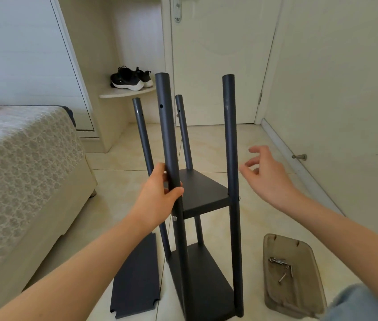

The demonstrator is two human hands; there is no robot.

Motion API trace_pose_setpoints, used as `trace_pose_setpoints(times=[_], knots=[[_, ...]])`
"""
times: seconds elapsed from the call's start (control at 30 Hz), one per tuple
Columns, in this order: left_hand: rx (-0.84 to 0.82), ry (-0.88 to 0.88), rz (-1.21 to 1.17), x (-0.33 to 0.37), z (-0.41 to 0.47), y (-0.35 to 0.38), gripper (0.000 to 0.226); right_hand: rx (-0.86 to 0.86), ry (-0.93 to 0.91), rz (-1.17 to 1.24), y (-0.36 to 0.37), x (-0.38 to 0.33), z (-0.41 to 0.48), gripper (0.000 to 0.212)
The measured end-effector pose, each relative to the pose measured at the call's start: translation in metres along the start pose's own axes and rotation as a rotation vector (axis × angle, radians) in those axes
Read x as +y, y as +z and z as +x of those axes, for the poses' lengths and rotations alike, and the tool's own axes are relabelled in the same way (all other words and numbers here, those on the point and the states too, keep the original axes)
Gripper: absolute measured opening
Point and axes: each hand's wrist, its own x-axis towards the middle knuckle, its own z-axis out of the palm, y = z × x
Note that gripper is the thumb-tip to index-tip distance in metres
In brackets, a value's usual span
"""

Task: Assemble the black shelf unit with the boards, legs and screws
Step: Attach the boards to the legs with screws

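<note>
Black shelf unit (202,286) stands on the tiled floor (118,181) ahead of me, with two boards fitted between four legs. Its base is cut off by the bottom edge. My left hand (158,193) grips the near left leg (167,135), covering a corner of the upper board (204,193). My right hand (264,172) hovers beside the near right leg (229,135), fingers loose, holding nothing. A spare board (134,281) lies on the left. Screws (280,267) in the tray (299,304) blur together.

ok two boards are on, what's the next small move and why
Probably reach the free right hand for the loose board on the floor, while the left hand steadies the front left leg. The middle board and bottom board are fitted, and the screw hole near that leg's top is empty, so the top level looks next.
</note>
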Motion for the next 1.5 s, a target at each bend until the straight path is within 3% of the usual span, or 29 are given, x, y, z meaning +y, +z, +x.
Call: trace_pose_setpoints(times=[0.1,0.3,0.9,1.13,1.5], knots=[[-0.013,-0.012,0.002,0.001,-0.002,0.000,0.038,-0.211,0.145,0.269,0.011,-0.002,0.000,0.058],[-0.022,-0.011,0.023,-0.005,-0.005,-0.005,0.039,-0.224,0.128,0.424,0.015,-0.002,0.001,0.052],[0.007,0.052,0.238,-0.027,0.026,0.001,0.038,-0.345,0.018,0.331,-0.001,0.011,-0.028,0.047],[-0.023,0.002,0.267,-0.038,0.031,-0.004,0.040,-0.336,-0.027,0.357,0.009,0.005,-0.052,0.027],[0.085,-0.056,0.298,-0.048,0.046,0.003,0.041,-0.436,-0.056,0.342,0.021,-0.009,-0.056,0.022]])
